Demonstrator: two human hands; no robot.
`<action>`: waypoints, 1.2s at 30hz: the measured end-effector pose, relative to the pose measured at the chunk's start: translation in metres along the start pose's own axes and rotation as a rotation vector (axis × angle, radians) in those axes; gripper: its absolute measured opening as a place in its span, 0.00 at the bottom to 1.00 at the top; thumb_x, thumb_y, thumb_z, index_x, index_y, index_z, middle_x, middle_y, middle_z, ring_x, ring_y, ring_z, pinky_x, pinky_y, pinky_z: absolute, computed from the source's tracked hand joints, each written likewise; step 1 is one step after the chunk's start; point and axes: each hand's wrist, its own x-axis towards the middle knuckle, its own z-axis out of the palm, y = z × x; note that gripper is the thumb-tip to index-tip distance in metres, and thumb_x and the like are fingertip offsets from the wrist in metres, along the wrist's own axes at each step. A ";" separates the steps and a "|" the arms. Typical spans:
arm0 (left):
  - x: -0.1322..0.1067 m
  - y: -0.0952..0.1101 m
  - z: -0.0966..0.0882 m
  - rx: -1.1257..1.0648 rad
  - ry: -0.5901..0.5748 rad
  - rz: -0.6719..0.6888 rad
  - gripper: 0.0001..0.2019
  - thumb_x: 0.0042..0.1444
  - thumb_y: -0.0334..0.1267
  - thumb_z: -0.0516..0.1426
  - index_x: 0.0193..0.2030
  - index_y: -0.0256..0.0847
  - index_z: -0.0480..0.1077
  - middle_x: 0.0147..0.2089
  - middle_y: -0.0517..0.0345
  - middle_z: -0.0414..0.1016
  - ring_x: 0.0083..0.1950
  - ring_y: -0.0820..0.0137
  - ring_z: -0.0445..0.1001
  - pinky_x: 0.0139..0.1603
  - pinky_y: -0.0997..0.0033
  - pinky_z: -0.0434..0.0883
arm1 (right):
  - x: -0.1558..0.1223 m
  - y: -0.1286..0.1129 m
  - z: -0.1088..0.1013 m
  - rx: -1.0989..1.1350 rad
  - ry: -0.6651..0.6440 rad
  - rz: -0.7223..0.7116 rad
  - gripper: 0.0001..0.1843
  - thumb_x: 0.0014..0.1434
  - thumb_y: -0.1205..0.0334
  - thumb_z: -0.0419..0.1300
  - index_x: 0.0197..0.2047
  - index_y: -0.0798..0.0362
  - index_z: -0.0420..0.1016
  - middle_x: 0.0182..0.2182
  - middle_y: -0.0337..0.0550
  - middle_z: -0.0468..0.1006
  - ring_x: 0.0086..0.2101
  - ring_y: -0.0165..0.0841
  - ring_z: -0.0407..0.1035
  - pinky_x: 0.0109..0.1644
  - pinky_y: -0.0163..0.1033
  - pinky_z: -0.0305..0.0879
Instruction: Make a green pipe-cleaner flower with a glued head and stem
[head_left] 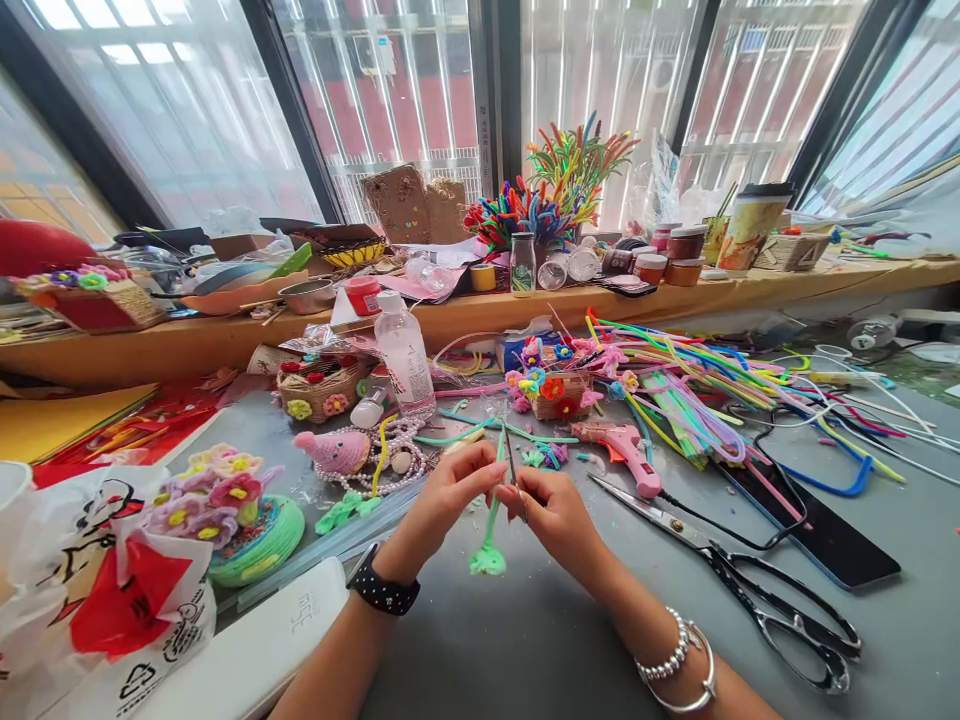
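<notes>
My left hand [463,482], with a black watch on the wrist, pinches a light-green pipe-cleaner piece upright above the grey table. Its thin stem runs past my fingers, and a rounded green end [488,560] hangs below them. Close against it, my right hand [551,505] is closed on small scissors [513,458], their narrow dark blades pointing up beside the green stem. My fingers hide most of the handles. Just beyond my hands lie green pipe-cleaner stems [450,437] and small green leaf-like pieces [533,457].
To the right are a pink glue gun [619,450], large black-handled scissors [750,585], a phone [840,545] and many pipe cleaners [690,400]. A clear bottle [403,355], pink bead-trimmed figure [337,452], flower pot [259,545] and white box [277,630] stand left.
</notes>
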 end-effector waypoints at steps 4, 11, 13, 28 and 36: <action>0.001 0.001 0.001 -0.019 0.021 0.002 0.10 0.49 0.42 0.52 0.24 0.36 0.62 0.23 0.63 0.59 0.25 0.77 0.59 0.28 0.75 0.59 | 0.000 0.001 -0.001 -0.027 0.007 -0.001 0.24 0.53 0.46 0.48 0.16 0.56 0.60 0.14 0.33 0.55 0.18 0.24 0.49 0.21 0.30 0.46; 0.002 0.002 0.000 -0.131 0.049 -0.043 0.11 0.48 0.42 0.54 0.24 0.35 0.63 0.20 0.64 0.58 0.22 0.79 0.57 0.24 0.78 0.57 | 0.000 0.000 -0.002 -0.012 -0.016 0.004 0.24 0.53 0.46 0.49 0.16 0.56 0.59 0.14 0.33 0.55 0.18 0.23 0.49 0.21 0.30 0.46; 0.003 0.002 0.000 -0.181 0.048 -0.057 0.10 0.46 0.41 0.55 0.24 0.35 0.64 0.19 0.64 0.58 0.22 0.80 0.57 0.23 0.79 0.57 | 0.001 0.000 -0.002 0.000 -0.039 0.008 0.23 0.53 0.46 0.49 0.16 0.56 0.59 0.14 0.33 0.55 0.19 0.24 0.49 0.21 0.30 0.47; 0.002 -0.003 -0.007 -0.355 -0.019 -0.147 0.08 0.45 0.38 0.58 0.25 0.34 0.67 0.23 0.61 0.68 0.20 0.83 0.57 0.21 0.80 0.53 | 0.003 0.005 -0.005 0.008 -0.148 0.000 0.27 0.52 0.40 0.45 0.19 0.56 0.61 0.17 0.35 0.57 0.20 0.25 0.51 0.23 0.31 0.48; 0.002 -0.001 -0.005 -0.361 0.037 -0.143 0.10 0.42 0.37 0.60 0.23 0.36 0.62 0.20 0.64 0.67 0.20 0.82 0.59 0.21 0.80 0.54 | 0.000 0.004 -0.004 0.006 -0.161 -0.055 0.33 0.49 0.34 0.37 0.21 0.55 0.62 0.18 0.36 0.57 0.21 0.27 0.52 0.24 0.31 0.50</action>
